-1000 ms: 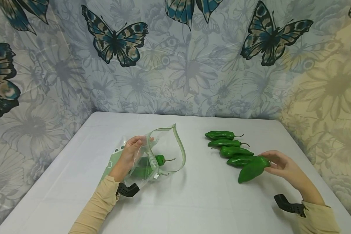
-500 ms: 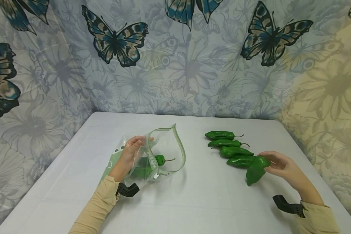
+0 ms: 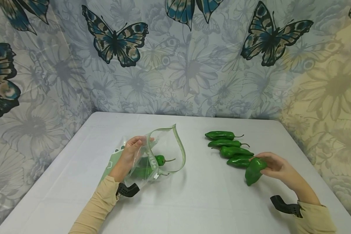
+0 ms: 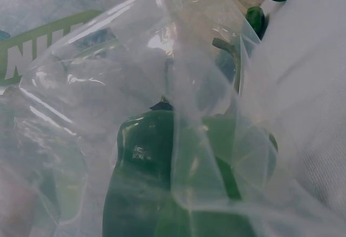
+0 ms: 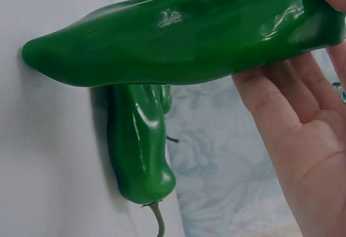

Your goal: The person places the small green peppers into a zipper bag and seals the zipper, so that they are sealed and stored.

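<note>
My left hand [image 3: 131,153] grips a clear plastic zip bag [image 3: 180,140] with a green-edged mouth, which gapes toward the right. Green peppers [image 3: 160,160] lie inside it; in the left wrist view the film partly veils a large pepper [image 4: 141,166]. On the right, my right hand [image 3: 278,167] pinches a big green pepper [image 3: 253,173] by its stem end. Its tip points downward, close above the white surface in the right wrist view; whether it touches I cannot tell. Just beyond lie several more green peppers [image 3: 237,151] in a staggered row.
All this is on a white-covered table [image 3: 193,201]. Behind it hangs a floral cloth [image 3: 190,87] with butterfly prints. A black wrist mount [image 3: 128,190] is on my left wrist, another black mount [image 3: 285,205] on my right.
The pepper in my right hand has swung from pointing lower left to pointing mostly down. That hand has shifted slightly left. My left hand and the bag have stayed still.
</note>
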